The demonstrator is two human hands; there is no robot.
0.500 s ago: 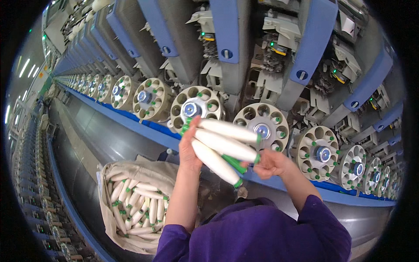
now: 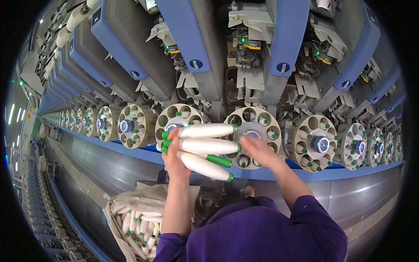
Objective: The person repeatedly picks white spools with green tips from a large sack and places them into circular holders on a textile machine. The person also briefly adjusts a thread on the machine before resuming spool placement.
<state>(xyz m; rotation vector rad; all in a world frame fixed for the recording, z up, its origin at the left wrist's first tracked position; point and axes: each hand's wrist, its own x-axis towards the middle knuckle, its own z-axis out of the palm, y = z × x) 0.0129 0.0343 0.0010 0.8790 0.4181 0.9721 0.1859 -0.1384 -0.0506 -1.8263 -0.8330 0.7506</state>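
Observation:
My left hand (image 2: 176,166) is closed around the green ends of several white yarn bobbins (image 2: 209,146), fanned out to the right. Among them sticks out a green tube (image 2: 219,160) whose visible part carries no white yarn. Just right of the bobbin tips, my right hand (image 2: 261,152) hovers in front of a round bobbin magazine (image 2: 276,124). Motion blurs its fingers, so whether it grips anything is unclear. Pockets around that magazine hold some green-tipped bobbins, while others look dark. Behind the held bobbins, another magazine (image 2: 162,120) is partly hidden.
A cloth-lined container (image 2: 126,201) full of green-tipped white bobbins stands at lower left, beside my left forearm. More round magazines (image 2: 315,126) line the blue machine rail (image 2: 297,176) both ways. Blue and grey machine panels (image 2: 290,39) rise behind them.
My right hand has moved up from the bobbin tips toward the magazine. In my left hand, the bobbins have turned from slanting down to nearly level. The whole view has shifted.

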